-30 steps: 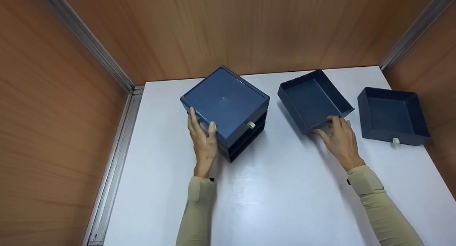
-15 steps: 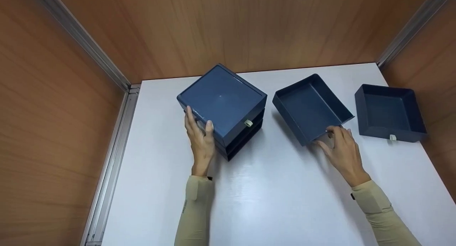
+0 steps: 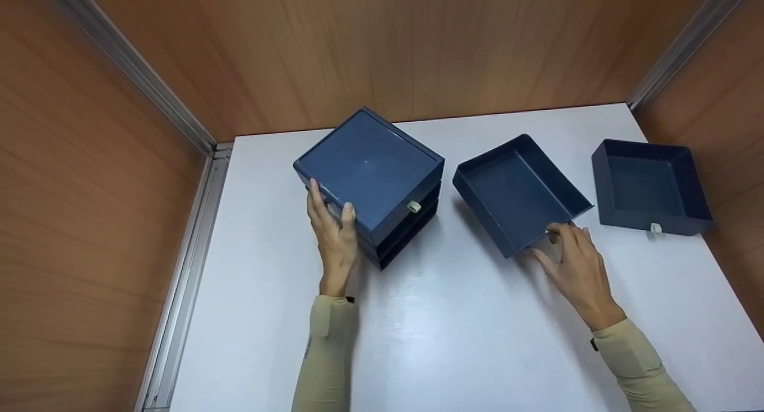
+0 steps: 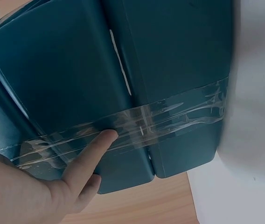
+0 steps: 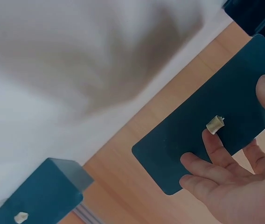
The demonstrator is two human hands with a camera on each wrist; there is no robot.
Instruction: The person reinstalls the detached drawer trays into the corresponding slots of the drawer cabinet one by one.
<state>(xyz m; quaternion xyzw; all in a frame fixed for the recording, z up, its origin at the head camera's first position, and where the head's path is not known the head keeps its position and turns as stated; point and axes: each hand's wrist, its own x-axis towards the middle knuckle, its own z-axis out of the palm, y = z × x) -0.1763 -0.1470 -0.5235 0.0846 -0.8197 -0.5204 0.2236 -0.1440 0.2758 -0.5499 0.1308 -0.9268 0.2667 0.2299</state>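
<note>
A dark blue drawer unit (image 3: 370, 167) stands turned at an angle on the white table, its top compartment filled by a drawer front with a pale pull tab (image 3: 413, 206). Dark open slots show below that. My left hand (image 3: 333, 236) rests along its left side with extended fingers, over clear tape (image 4: 170, 114) in the left wrist view. My right hand (image 3: 576, 268) grips the front of a loose blue drawer (image 3: 516, 191). That drawer is tilted, with a shadow under its left side. Its front panel and tab (image 5: 215, 124) appear in the right wrist view.
Another loose blue drawer (image 3: 650, 185) sits at the table's right edge, its tab (image 3: 656, 228) facing forward. Wood-grain panels (image 3: 382, 48) enclose the white table (image 3: 430, 340) at the back and both sides. A metal rail (image 3: 185, 280) runs along the left.
My right hand has drawn the gripped drawer a little toward me, away from the back panel. The left hand stays against the unit's side. The whole view has shifted slightly.
</note>
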